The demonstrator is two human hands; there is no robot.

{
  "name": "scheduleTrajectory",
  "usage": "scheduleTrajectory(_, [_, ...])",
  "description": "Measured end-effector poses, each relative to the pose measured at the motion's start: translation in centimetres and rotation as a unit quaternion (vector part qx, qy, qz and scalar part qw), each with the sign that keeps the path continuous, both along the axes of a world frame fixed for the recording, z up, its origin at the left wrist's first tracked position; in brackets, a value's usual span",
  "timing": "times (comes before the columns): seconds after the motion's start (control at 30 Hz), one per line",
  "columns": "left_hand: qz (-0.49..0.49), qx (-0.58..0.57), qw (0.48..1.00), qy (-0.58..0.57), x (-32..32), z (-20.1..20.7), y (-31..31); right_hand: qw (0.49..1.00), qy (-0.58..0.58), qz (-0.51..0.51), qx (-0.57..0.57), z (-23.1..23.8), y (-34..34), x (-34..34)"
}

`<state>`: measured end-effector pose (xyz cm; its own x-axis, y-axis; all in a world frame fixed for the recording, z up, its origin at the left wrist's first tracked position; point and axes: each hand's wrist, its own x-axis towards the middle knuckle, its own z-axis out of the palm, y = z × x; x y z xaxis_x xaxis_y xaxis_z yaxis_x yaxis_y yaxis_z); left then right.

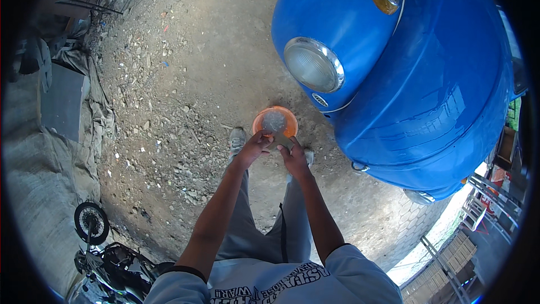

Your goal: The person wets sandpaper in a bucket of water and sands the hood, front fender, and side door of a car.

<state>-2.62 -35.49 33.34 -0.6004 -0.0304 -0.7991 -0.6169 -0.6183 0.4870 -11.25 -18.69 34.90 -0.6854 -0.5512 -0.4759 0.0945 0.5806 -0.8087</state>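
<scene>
Head view: both hands in front of the body, over an orange basin point(291, 120) on the ground. Left hand point(257, 147) pinched closed on the left side of a flat grey-brown piece point(279, 141); right hand point(294, 156) has thumb and fingers on its right side. So 2 hands on 1 piece, grip narrow. Piece sits above the basin's near rim, partly hidden by the fingers. Can't tell what it's made of. Basin has something whitish and bubbly inside, too small to make out. 2 shoes, left shoe point(238, 138) and right shoe point(309, 157), stand either side, just on the near side.

Right: blue car point(416, 107), rounded, glossy patches on the bodywork, round headlight point(315, 65) and amber lamp point(386, 0) facing the open ground. Left: stony ground point(169, 135) with scattered bits, grey sheeting point(39, 163) along the edge, motorcycle point(118, 270) lower left.
</scene>
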Motion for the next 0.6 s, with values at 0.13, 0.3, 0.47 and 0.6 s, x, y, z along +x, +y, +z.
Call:
scheduleTrajectory(0.13, [0.081, -0.057, 0.995, 0.009, 0.5, -0.1, 1.5, 0.997, -0.046, 0.046, -0.037, -0.2, 0.7, -0.9])
scheduleTrajectory(0.3, [0.305, -0.001, 0.952, 0.020, 2.2, -0.7, 7.4, 0.986, -0.098, 0.133, -0.002, 0.8, 3.6, -3.7])
scheduleTrajectory(0.47, [0.312, 0.010, 0.945, 0.094, -0.9, 1.2, 13.1, 0.970, -0.220, 0.082, -0.070, 1.9, 8.4, -7.5])
scheduleTrajectory(0.6, [0.296, -0.003, 0.951, 0.090, -2.5, 1.8, 15.2, 0.979, -0.173, 0.099, -0.043, 3.7, 9.7, -9.5])
